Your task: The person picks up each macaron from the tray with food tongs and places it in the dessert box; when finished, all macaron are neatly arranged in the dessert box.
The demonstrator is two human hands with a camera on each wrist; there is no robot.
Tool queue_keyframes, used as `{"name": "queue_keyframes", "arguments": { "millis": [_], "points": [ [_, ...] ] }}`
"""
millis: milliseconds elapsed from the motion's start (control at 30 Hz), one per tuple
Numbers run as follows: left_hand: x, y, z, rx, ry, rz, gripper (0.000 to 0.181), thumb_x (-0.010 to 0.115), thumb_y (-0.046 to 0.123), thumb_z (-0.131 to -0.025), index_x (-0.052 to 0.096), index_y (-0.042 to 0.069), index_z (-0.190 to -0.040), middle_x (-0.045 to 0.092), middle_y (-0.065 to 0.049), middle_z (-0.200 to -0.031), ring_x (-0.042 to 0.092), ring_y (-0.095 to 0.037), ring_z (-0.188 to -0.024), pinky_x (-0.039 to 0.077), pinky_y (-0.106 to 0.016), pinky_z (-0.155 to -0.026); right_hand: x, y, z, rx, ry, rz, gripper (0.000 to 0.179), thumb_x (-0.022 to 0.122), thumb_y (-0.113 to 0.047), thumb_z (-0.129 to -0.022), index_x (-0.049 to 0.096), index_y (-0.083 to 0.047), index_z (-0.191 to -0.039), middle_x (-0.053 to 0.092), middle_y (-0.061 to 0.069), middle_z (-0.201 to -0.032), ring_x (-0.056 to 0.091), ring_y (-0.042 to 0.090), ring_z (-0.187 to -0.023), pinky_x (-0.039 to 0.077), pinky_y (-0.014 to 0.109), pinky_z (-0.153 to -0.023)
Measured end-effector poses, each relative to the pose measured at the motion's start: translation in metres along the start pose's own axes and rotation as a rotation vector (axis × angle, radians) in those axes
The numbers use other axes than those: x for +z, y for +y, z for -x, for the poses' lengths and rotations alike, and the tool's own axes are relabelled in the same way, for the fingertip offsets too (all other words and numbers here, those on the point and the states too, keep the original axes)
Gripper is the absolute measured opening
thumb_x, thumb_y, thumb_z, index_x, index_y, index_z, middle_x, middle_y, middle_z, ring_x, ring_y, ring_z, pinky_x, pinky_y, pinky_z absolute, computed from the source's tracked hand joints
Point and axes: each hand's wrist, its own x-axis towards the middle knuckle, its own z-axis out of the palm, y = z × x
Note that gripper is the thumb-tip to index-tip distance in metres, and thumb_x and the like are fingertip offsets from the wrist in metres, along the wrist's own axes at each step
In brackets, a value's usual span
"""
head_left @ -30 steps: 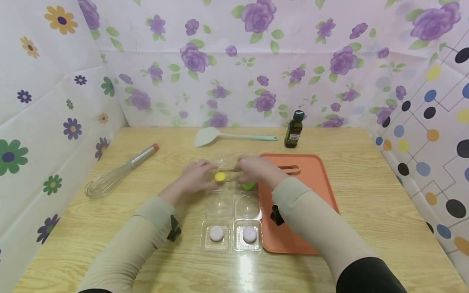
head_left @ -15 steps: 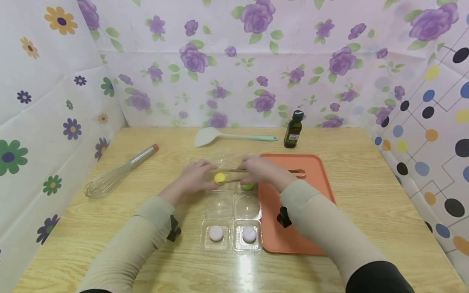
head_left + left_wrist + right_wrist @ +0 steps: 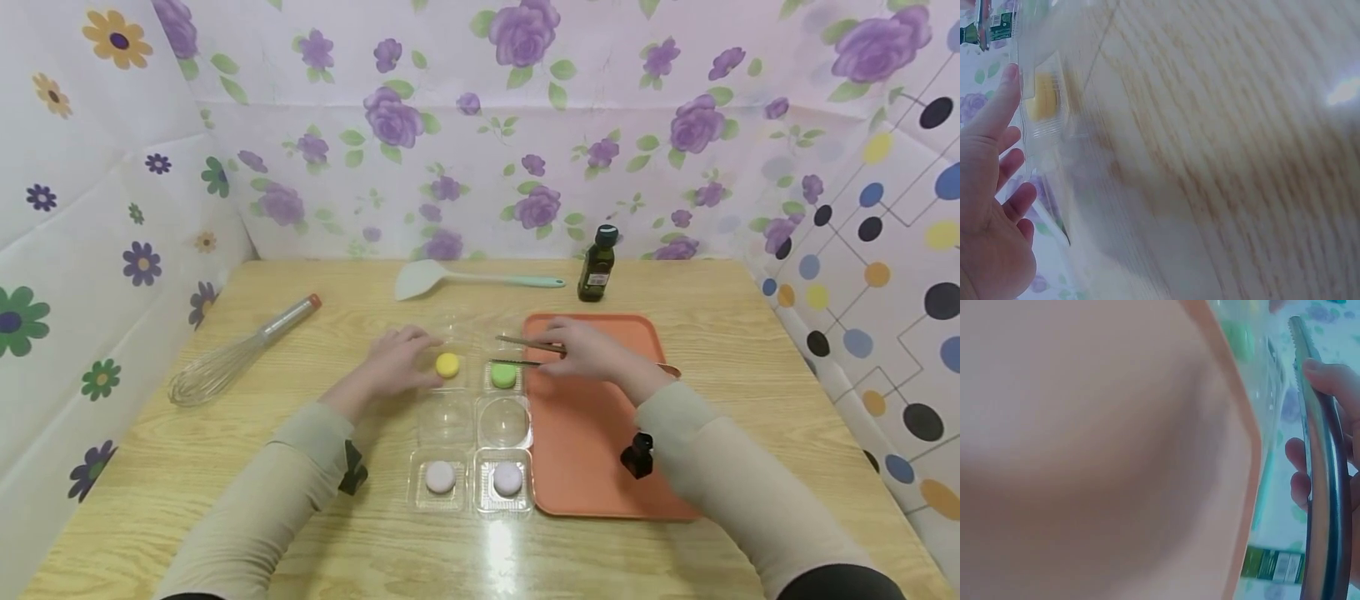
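Note:
My right hand (image 3: 592,354) grips metal tongs (image 3: 531,343) above the orange tray (image 3: 592,467); their two tips stand apart and nothing is between them. In the right wrist view, the serrated tongs (image 3: 1324,481) run along the fingers. A yellow macaron (image 3: 447,365) lies in a clear plastic box, with a green macaron (image 3: 503,376) in the box to its right. My left hand (image 3: 393,362) rests at the left edge of the yellow macaron's box, fingers extended. Nearer to me, two pale lilac macarons (image 3: 440,477) sit in two more clear boxes, whose transparent lids (image 3: 446,419) are folded back.
A whisk (image 3: 243,350) lies on the wooden table (image 3: 337,533) at the left. Behind the boxes is a spatula (image 3: 476,278) with a mint handle, and a dark bottle (image 3: 596,265) stands at the back right. Patterned cloth surrounds three sides.
My right hand has drawn the tongs back to the right, away from the yellow macaron, which stays in its box. The tong tips have spread apart. My left hand has barely moved.

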Motion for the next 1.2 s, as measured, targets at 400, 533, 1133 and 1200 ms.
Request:
{"name": "queue_keyframes", "arguments": {
  "millis": [400, 533, 1133, 1200],
  "points": [
    [0.002, -0.001, 0.000, -0.005, -0.004, 0.002, 0.072, 0.074, 0.045, -0.076, 0.049, 0.013, -0.135, 0.045, -0.013, -0.132, 0.040, -0.034, -0.116, 0.030, -0.053, -0.096, -0.010, 0.040, 0.051, 0.135, 0.137, -0.007, 0.046, 0.071, -0.027, -0.084, 0.061, -0.009, -0.125, 0.055, 0.010, -0.109, 0.056, 0.015, -0.075, 0.048, 0.032, -0.065],
    [0.001, -0.001, 0.001, -0.011, -0.004, 0.010, 0.072, 0.073, 0.045, -0.076, 0.049, 0.013, -0.136, 0.045, -0.013, -0.132, 0.039, -0.033, -0.116, 0.030, -0.052, -0.096, -0.011, 0.053, 0.067, 0.145, 0.164, 0.011, 0.044, 0.072, -0.022, -0.083, 0.062, -0.005, -0.123, 0.056, 0.011, -0.104, 0.049, 0.014, -0.069, 0.043, 0.032, -0.061],
    [0.005, -0.003, 0.001, -0.009, 0.001, 0.035, 0.072, 0.072, 0.046, -0.077, 0.048, 0.015, -0.137, 0.044, -0.011, -0.133, 0.040, -0.032, -0.117, 0.028, -0.054, -0.098, -0.002, 0.114, 0.145, 0.371, 0.252, 0.000, 0.055, 0.070, -0.034, -0.084, 0.058, -0.001, -0.126, 0.056, 0.019, -0.108, 0.054, 0.025, -0.081, 0.046, 0.040, -0.068],
    [0.005, -0.003, 0.002, -0.012, 0.003, 0.047, 0.071, 0.072, 0.045, -0.078, 0.048, 0.015, -0.137, 0.044, -0.011, -0.133, 0.039, -0.032, -0.118, 0.027, -0.054, -0.099, 0.001, 0.119, 0.149, 0.380, 0.263, 0.017, 0.054, 0.070, -0.034, -0.084, 0.059, -0.001, -0.125, 0.056, 0.019, -0.108, 0.054, 0.026, -0.082, 0.045, 0.042, -0.069]
  ]
}}
